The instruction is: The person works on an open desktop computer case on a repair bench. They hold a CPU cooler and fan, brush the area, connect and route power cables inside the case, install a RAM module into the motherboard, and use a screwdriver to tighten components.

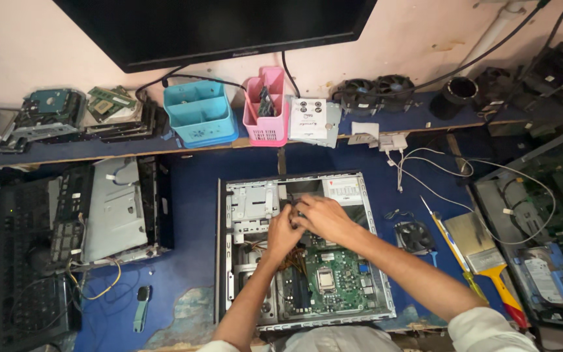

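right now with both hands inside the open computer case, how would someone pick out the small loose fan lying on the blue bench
Start at the open grey metal computer case in the middle of the blue bench, where the left hand and right hand meet. Just outside its right wall lies the small black square cooling fan, left of the wide yellow-handled paintbrush. Unlike the two fans up on the shelf, it lies alone on the bench.
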`<state>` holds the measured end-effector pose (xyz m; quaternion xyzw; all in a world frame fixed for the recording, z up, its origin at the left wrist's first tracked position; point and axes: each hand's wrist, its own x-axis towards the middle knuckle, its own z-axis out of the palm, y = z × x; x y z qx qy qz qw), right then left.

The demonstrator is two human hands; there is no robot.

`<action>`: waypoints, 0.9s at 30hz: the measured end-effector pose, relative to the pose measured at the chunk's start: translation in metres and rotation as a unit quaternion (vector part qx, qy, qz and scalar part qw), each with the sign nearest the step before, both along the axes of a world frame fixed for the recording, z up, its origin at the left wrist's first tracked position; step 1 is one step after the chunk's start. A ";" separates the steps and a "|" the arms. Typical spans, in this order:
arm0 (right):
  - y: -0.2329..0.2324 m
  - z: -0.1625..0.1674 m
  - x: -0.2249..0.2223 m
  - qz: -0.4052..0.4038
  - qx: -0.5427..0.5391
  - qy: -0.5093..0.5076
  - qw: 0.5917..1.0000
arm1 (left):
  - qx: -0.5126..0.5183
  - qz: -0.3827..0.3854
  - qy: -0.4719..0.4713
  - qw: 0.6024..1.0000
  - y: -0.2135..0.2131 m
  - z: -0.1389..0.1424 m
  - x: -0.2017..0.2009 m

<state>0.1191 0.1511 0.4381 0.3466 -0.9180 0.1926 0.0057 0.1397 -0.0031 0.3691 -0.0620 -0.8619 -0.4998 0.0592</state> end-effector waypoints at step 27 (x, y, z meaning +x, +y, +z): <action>0.001 -0.001 0.001 -0.002 -0.021 0.027 0.999 | 0.005 -0.032 0.012 0.999 -0.007 -0.007 -0.003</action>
